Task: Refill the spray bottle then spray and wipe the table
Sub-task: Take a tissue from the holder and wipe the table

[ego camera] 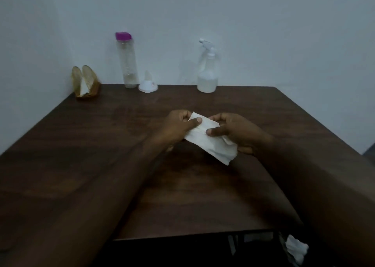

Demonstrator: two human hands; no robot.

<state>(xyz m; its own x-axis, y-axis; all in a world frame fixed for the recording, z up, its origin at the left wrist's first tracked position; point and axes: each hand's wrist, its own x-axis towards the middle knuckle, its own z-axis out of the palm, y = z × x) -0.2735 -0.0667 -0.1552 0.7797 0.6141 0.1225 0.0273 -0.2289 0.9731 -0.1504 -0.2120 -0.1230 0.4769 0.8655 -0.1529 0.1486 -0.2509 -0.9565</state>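
**Both hands pinch a white tissue over the middle of the table**

Head view. The left hand and the right hand meet above the centre of the dark wooden table, with a white tissue stretched between them. The left hand's thumb lies flat on the tissue's far corner and its fingers are curled in beneath, so the sheet is pinched between thumb and fingers. The right hand grips in the same way: its thumb presses down on the middle of the tissue, and its fingers fold round under the sheet. The tissue's near end hangs free, towards 5 o'clock from the hands. Whether that end touches the tabletop cannot be told.

From the hands, the spray bottle stands upright at 12 o'clock, at the far edge of the table close to the wall. Its trigger head is on and cloudy liquid fills its lower part. At 11 o'clock stands a tall clear water bottle with a purple cap, a little liquid in its bottom. Just beside it, on its 3 o'clock side, sits a small white funnel, wide end down. At 10 o'clock, on the far left corner, is a brown napkin holder with white paper in it. At 5 o'clock, below the table's near edge, lies a crumpled paper.
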